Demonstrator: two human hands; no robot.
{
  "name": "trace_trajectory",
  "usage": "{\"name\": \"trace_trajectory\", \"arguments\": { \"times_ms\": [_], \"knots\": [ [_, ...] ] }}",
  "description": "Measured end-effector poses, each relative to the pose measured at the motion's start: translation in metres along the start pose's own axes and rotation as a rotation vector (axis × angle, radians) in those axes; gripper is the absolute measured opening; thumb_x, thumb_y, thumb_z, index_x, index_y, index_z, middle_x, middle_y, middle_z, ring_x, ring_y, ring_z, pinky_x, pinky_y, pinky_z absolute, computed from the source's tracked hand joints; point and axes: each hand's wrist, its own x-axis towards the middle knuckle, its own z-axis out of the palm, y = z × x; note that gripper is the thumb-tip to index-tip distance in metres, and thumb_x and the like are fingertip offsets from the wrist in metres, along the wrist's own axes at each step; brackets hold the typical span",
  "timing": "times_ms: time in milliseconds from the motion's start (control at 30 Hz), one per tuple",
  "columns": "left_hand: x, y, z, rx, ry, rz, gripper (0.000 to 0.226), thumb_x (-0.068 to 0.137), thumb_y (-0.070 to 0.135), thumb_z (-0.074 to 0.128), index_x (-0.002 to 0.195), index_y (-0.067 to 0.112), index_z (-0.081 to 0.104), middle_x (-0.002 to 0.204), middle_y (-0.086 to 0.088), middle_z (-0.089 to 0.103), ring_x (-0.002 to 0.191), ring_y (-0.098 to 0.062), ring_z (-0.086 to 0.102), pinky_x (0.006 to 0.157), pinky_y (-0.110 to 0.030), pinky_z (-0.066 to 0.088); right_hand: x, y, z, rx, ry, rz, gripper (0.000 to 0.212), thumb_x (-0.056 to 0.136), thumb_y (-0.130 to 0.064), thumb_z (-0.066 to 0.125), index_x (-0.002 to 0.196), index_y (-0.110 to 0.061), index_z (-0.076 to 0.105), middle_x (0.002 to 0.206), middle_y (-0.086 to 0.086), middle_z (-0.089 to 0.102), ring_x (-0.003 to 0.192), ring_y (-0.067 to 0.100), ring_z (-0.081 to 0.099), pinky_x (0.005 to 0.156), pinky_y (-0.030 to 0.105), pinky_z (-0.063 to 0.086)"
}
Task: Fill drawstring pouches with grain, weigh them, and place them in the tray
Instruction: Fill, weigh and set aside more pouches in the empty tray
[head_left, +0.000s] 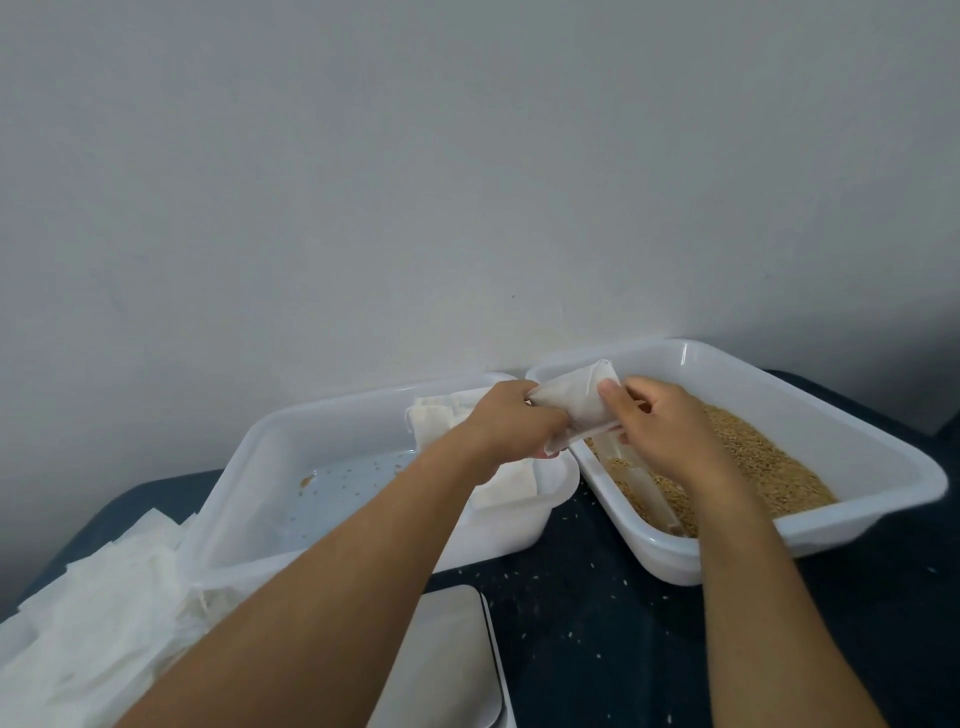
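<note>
We hold a white pouch (574, 402) above the gap between the two white trays, our left hand (511, 418) gripping its near end, our right hand (657, 418) pinching the far side between thumb and fingers (610, 397). The right tray (883, 467) holds grain (763, 467) and what looks like a scoop; the left tray (249, 457) holds pouches on the bench (582, 613).

Thin matt white cloth pouch (569, 402), glossy smooth white plastic trays (779, 551), dark speckled matt tabletop (582, 613)
</note>
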Motion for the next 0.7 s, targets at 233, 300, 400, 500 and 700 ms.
{"name": "trace_trajectory", "arguments": {
  "times_ms": [233,300,400,500,700],
  "knots": [
    [-0.0040,0.0018,-0.0011,-0.014,0.018,-0.010,0.019,0.066,0.001,0.059,0.084,0.008,0.060,0.076,-0.009,0.057,0.069,-0.024,0.058,0.096,-0.051,0.058,-0.0008,0.0005,-0.0005,-0.063,0.057,0.019,0.056,0.102,-0.054,0.050,0.074,-0.006,0.061,0.074,0.015,0.065,0.065,0.025,0.056,0.060,0.033,0.040],
    [-0.0053,0.0015,-0.0013,-0.010,0.020,-0.011,0.022,0.065,0.004,0.059,0.087,0.008,0.062,0.077,-0.009,0.058,0.071,-0.024,0.059,0.097,-0.052,0.057,-0.0015,-0.0016,-0.0011,-0.036,0.059,0.024,0.057,0.101,-0.057,0.049,0.078,-0.008,0.064,0.080,0.014,0.068,0.068,0.027,0.060,0.064,0.036,0.048],
    [-0.0057,0.0003,-0.0012,-0.003,0.018,-0.006,0.019,0.071,0.000,0.059,0.088,0.007,0.062,0.078,-0.010,0.058,0.072,-0.024,0.059,0.098,-0.053,0.056,-0.0021,-0.0031,0.0000,-0.028,0.018,0.030,0.064,0.102,-0.061,0.045,0.094,-0.002,0.069,0.089,0.019,0.069,0.083,0.034,0.065,0.078,0.044,0.055],
    [-0.0070,-0.0002,-0.0010,0.006,0.024,-0.009,0.020,0.068,0.000,0.059,0.086,0.008,0.061,0.078,-0.010,0.058,0.072,-0.023,0.060,0.098,-0.053,0.056,-0.0013,-0.0030,0.0004,-0.085,0.025,0.021,0.067,0.103,-0.060,0.042,0.083,0.001,0.064,0.070,0.009,0.057,0.068,0.025,0.054,0.063,0.036,0.041],
    [-0.0082,-0.0024,-0.0008,0.003,0.008,-0.018,0.025,0.067,0.001,0.055,0.089,0.008,0.064,0.076,-0.009,0.059,0.070,-0.021,0.059,0.098,-0.050,0.054,-0.0026,-0.0022,0.0032,-0.036,0.007,0.060,0.065,0.103,-0.059,0.042,0.065,-0.007,0.049,0.062,0.005,0.045,0.059,0.018,0.045,0.060,0.033,0.036]
  ]
}}
